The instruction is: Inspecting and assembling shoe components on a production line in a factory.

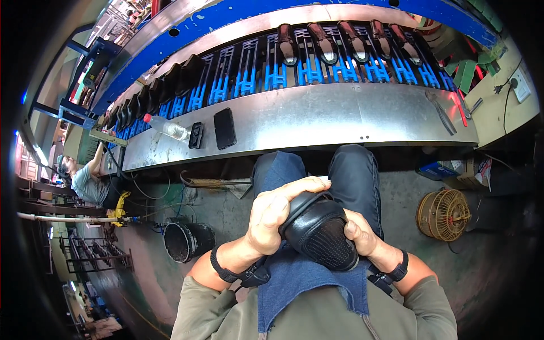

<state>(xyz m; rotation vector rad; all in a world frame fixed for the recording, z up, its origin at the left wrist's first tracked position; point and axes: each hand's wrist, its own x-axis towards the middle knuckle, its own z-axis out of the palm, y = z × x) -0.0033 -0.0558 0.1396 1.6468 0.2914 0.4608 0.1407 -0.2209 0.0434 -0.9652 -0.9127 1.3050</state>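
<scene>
Over my lap I hold a black leather shoe (320, 229), its perforated toe turned down toward me. The fingers of my left hand (272, 215) wrap round the shoe's left side, the thumb stretched along its upper edge. Gripping the opposite side is my right hand (361, 233), thumb bent against the leather and the other fingers hidden behind the shoe. A blue cloth apron (300, 292) lies beneath it.
Ahead runs a metal ledge (317, 116) bearing a phone (225, 128), a plastic bottle (167, 127), a small black holder (196, 135) and pincers (441, 113). Beyond, shoes (323, 44) sit on a blue rack. A bucket (187, 241), wire basket (443, 215) and seated co-worker (88, 181) flank me.
</scene>
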